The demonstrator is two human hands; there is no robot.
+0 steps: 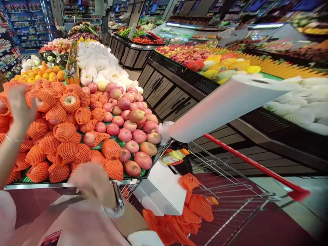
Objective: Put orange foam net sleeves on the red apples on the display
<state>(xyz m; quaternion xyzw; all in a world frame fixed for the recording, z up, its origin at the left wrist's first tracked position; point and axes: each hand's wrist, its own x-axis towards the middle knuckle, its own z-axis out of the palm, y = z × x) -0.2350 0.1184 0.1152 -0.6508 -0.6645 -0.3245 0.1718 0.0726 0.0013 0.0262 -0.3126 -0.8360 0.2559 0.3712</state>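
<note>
I have my left hand [20,109] raised at the left edge of the view, over the apples in orange foam nets [67,132] heaped on the desk [38,185]. Its thumb stands wide of the fingers; blur keeps me from telling whether it touches a net. My right hand [92,182] is low at the desk's front edge, just beside the nearest netted fruit, with a watch [119,201] on the wrist. It is smeared by motion, so I cannot tell whether it is wide, narrow or holding something.

The netted apples fill the left and front of the desk; bare apples [132,147] lie to their right, reaching the black rim at the near corner. Behind them I see fruit in white nets [97,61], with oranges [46,71] farther left.

Right of the desk I have a wire cart [230,219] with a red handle [256,165]. A large pale roll [225,107] leans above it. Near the cart's wires I make out a white box [164,186], an orange-capped bottle [175,156] and loose orange nets [176,229].
</note>
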